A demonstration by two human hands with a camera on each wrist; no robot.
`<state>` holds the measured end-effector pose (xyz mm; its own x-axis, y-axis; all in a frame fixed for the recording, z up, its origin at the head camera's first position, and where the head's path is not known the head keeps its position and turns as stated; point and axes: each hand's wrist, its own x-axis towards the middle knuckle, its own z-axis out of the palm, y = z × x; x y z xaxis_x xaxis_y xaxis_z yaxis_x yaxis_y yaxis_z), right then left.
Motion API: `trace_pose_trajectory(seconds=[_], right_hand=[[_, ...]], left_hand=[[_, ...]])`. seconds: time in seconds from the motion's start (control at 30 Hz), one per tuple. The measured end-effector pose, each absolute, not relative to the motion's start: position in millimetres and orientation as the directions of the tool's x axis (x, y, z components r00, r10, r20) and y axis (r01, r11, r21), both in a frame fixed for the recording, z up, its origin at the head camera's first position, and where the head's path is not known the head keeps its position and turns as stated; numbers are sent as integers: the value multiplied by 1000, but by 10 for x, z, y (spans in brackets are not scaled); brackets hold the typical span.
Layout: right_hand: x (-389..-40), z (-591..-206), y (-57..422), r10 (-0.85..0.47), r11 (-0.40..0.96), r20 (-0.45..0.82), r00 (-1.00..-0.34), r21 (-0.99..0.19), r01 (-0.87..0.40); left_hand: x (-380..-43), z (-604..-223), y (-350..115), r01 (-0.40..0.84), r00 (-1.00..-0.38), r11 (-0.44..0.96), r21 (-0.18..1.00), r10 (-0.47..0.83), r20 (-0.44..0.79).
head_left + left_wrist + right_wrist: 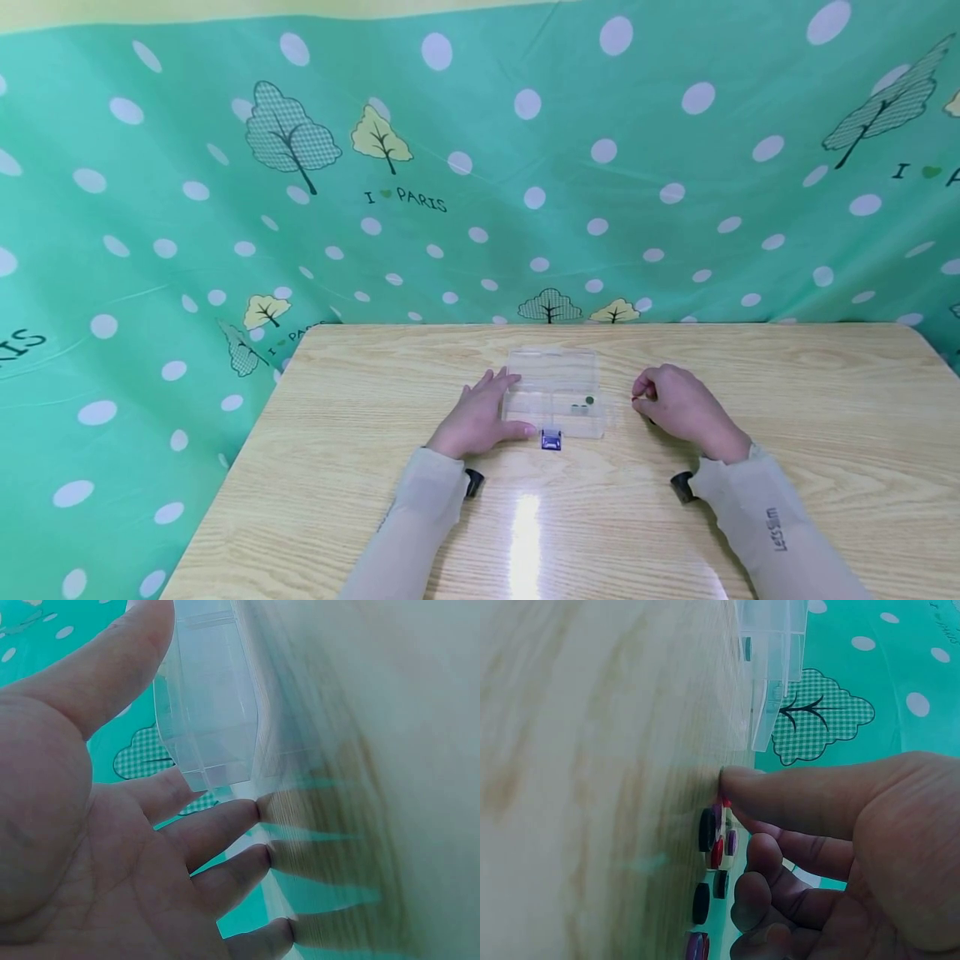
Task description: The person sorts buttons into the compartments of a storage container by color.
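A clear plastic box point(527, 402) with compartments lies open on the table, small green discs point(590, 401) in its front right compartment. My left hand point(483, 414) rests at the box's left side, fingers spread and fingertips on the table; its thumb reaches along the front edge. To the right of the box, my right hand point(678, 404) has thumb and index finger pinched together low over the table, around a small disc mostly hidden by the fingertips. Beneath that hand, the right wrist view shows several small round discs, including a black disc point(700, 903) and a red disc point(716, 853).
A small blue-purple tag point(551, 440) sits at the box's front edge. The wooden table point(360, 417) extends around both hands, with a green dotted curtain point(480, 167) behind it. Black straps point(682, 487) show at the wrists.
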<state>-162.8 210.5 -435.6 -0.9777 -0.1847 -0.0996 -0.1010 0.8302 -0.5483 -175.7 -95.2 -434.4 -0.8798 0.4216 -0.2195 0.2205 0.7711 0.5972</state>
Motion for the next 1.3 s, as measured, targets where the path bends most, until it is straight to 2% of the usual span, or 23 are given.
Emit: trace_pose_trajectory(seconds=[0.47,1.07,1.3], right_hand=[[-1627,-4364,2101,-180,836,-95,-979,-539,-101],[-1615,-4355,2063,-139,829,-152,-979,-558,-31],[-1606,-4345,2045,-154,820,-106,-982,-568,-67]], left_hand=[[-1761,-4343,-955,228,-876,774,591,428,-223],[-1755,-4342,-955,223,-877,785,578,420,-233],[-1763,-4364,-948,242,-876,782,574,430,-216]])
